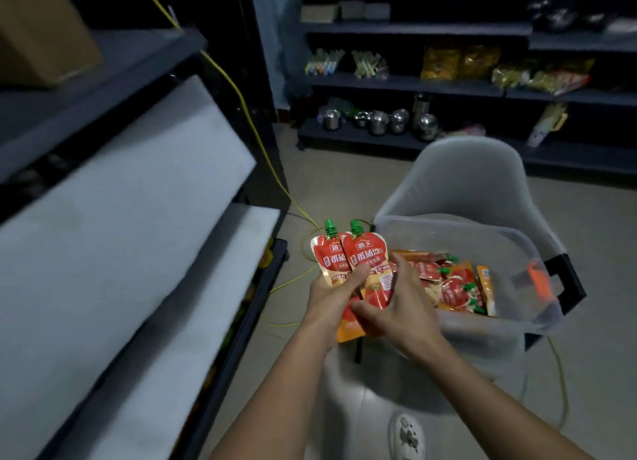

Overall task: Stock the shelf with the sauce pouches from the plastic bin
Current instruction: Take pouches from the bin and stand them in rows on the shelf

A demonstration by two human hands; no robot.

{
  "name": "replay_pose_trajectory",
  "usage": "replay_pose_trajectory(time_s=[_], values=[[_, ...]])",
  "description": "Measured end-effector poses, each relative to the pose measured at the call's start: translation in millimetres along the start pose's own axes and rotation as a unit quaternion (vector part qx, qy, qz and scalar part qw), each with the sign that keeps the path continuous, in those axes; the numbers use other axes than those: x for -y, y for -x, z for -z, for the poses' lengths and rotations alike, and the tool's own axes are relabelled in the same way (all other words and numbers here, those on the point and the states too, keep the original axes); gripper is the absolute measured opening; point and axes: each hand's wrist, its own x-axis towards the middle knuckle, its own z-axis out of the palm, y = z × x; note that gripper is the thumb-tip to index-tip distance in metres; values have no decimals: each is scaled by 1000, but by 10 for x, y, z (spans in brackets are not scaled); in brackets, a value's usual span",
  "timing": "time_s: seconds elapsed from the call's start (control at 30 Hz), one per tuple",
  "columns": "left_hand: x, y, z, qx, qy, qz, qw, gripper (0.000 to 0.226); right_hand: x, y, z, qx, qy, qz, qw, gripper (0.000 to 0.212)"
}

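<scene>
Left hand: the left hand [329, 299] grips a fanned bunch of tomato sauce pouches [348, 256] from the side, thumb laid across their fronts; the green caps point up.
Right hand: the right hand [400, 308] meets the same bunch from the other side, thumb and curled fingers pinching the lower part of the pouches; both hands are together on one bundle.
Bundle: two red pouch fronts show plainly; an orange edge below the hands suggests a third (I cannot count it for certain); the bundle is held in the air, between the bin and the shelving.
Plastic bin: the clear plastic bin [482, 328] sits on a grey chair [465, 170], just right of the hands; a loose heap of spare pouches [455, 283] lies in its bottom.
Shelf: the white-lined shelf boards [138, 201] run along the left, blurred; no red pouch shows on the part of them in view; some coloured packaging peeks out at the edge of a lower tier, too blurred to name.
Done: a handful is out of the bin and gathered.
Left: by my reading, nearly everything; this bundle is not yet on a board, and the heap in the bin looks like several more handfuls.
Step in hand: probably squaring the bunch before turning to the shelf.
</scene>
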Motion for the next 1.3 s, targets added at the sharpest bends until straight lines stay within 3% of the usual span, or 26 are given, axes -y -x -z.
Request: replay_pose_trajectory(time_s=[0.13, 0.2, 0.27, 0.3, 0.43, 0.63, 0.8, 1.03, 1.3], values=[[-140, 716, 732, -36, 5, -47, 998, 28, 609, 600, -226, 52, -60, 49, 996, 101], [-204, 1084, 1106, -53, -3, -69, 996, 26, 866, 828, -333, 107, -135, 40, 984, 73], [-244, 1432, 1463, -61, -15, -81, 995, 30, 1118, 1029, -450, 156, -196, 32, 968, 28], [-262, 1596, 1627, -63, -14, -86, 994, 34, 1246, 1117, -515, 183, -222, 29, 957, 24], [-367, 2200, 2183, -84, 13, -104, 991, 44, 1722, 1399, -753, 298, -304, -15, 905, 29], [-597, 2918, 2796, -172, 77, -167, 968, 37, 2305, 1664, -1095, 385, -357, -21, 851, 35], [-731, 3311, 3087, -248, 82, -203, 944, 33, 2781, 1903, -1285, 464, -303, 50, 831, 47], [-840, 3719, 3466, -352, 98, -265, 893, 31, 3432, 2045, -1490, 496, -262, 155, 813, 33], [-911, 4358, 4136, -479, 91, -328, 809, 27, 4302, 2475, -2064, 532, -238, 255, 771, 24]])
